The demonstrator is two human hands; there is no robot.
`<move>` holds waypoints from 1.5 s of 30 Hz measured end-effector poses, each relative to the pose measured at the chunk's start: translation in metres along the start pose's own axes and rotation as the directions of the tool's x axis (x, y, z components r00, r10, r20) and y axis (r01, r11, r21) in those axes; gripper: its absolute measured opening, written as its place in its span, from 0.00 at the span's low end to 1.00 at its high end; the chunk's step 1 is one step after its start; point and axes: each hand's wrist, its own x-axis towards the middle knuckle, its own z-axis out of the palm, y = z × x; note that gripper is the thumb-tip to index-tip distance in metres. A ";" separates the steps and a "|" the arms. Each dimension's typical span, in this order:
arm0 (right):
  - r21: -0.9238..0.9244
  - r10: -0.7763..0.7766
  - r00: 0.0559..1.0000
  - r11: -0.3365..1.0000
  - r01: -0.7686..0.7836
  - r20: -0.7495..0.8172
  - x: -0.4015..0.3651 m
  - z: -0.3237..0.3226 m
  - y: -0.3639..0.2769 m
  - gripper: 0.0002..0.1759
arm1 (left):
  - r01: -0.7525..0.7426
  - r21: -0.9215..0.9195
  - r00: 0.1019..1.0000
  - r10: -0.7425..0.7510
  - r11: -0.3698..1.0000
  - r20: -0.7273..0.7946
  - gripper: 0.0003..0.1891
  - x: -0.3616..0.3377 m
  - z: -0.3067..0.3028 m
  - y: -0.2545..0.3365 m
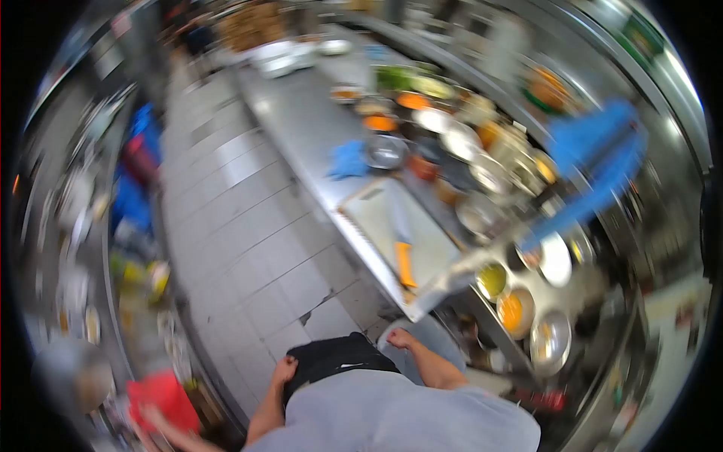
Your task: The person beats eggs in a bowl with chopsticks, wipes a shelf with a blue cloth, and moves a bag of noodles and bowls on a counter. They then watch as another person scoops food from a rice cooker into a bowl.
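A person in a grey shirt is standing beside a long stainless-steel kitchen counter [301, 128], seen from above in a heavily blurred frame. The left hand [285, 371] is hanging at the waist, touching the edge of a black apron [339, 360] and looking curled, though the blur is hiding whether it is gripping the fabric. The right hand [399, 337] is resting on a pale grey rounded shape [437, 335] just below the counter's near end; whether its fingers are spread or closed cannot be told. Both hands are sitting low in the view, well apart from the worktop. On the counter, a white rectangular cutting board [376, 215] is carrying a cleaver with an orange handle [405, 262]. A crumpled blue cloth [348, 160] is lying just beyond the board, beside a round steel bowl [385, 151]. More metal bowls and dishes of orange and green food are crowding the counter's far side. Under the board's corner, a small bowl of yellow sauce [493, 280], a bowl of orange sauce [516, 310] and a steel bowl [550, 343] are sitting in a row. A blurred blue fabric shape [599, 158] is showing at the right. Grey floor tiles [248, 248] are filling the aisle, and a flat red object [162, 399] is showing at the lower left.
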 end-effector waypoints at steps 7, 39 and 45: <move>0.080 0.144 0.962 0.983 -0.167 0.233 0.017 0.000 -0.017 0.11 | 0.150 -0.243 0.966 -0.194 0.958 -0.169 0.23 0.003 -0.017 0.017; -0.234 -0.075 0.970 0.963 0.131 0.232 0.269 0.023 -0.562 0.17 | 0.406 -0.669 0.805 -0.591 0.623 -0.062 0.29 0.160 -0.285 -0.146; -0.355 0.149 0.928 0.935 -0.020 0.341 0.357 0.029 -0.570 0.17 | 0.370 -0.705 0.831 -0.555 0.605 -0.041 0.29 0.194 -0.325 -0.145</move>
